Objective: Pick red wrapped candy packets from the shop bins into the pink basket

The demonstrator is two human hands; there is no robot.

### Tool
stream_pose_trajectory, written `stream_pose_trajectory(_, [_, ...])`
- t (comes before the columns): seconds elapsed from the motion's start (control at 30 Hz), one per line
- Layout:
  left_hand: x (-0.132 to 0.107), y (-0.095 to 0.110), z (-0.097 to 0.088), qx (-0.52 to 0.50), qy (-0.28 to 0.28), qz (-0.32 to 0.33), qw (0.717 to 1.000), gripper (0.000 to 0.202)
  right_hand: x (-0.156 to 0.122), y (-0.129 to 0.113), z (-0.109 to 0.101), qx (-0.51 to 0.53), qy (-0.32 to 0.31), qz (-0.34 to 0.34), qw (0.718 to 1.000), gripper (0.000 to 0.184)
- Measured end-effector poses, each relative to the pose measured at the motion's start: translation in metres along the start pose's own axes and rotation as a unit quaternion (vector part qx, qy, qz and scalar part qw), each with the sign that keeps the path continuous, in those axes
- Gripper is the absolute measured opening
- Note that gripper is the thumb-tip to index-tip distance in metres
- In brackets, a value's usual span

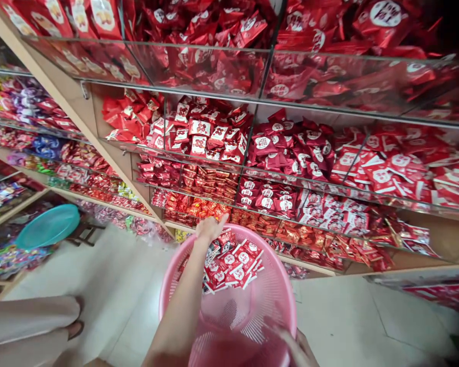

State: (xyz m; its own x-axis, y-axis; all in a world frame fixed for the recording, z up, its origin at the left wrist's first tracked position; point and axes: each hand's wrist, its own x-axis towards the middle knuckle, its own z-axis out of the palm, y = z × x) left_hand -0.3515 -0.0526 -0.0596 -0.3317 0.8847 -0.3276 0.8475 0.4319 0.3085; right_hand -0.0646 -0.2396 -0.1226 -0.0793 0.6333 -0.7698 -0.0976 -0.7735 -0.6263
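If pink basket tips, red packets could slide over rim

Well left of the basket, a teal plastic basin rests tilted. Over the far rim, the left hand hangs open, fingers apart, just above the packets heaped against the inner wall; a knock from it could push them out. At the lower right rim, the right hand curls near the mesh, its hold impossible to tell. Beyond the basket runs a wooden shelf beneath more red bags.
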Motion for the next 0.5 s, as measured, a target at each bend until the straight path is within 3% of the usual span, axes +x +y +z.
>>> stream_pose_trajectory(0.13, [-0.008,0.009,0.008,-0.008,-0.004,0.011,1.000,0.088,0.013,-0.025,-0.027,-0.060,0.027,0.027,0.997,0.071])
stream_pose_trajectory(0.27, [-0.014,0.014,0.015,-0.001,0.002,0.007,1.000,0.087,0.033,-0.068,-0.048,-0.126,0.049,-0.035,0.990,0.073])
stream_pose_trajectory(0.37, [-0.016,0.012,0.018,0.000,0.006,0.012,1.000,0.084,0.053,-0.097,-0.044,-0.142,0.063,-0.105,0.982,0.070])
stream_pose_trajectory(0.5, [-0.019,-0.006,0.020,-0.002,0.000,-0.005,1.000,0.081,0.091,-0.118,-0.015,-0.173,0.062,-0.223,0.957,0.062])
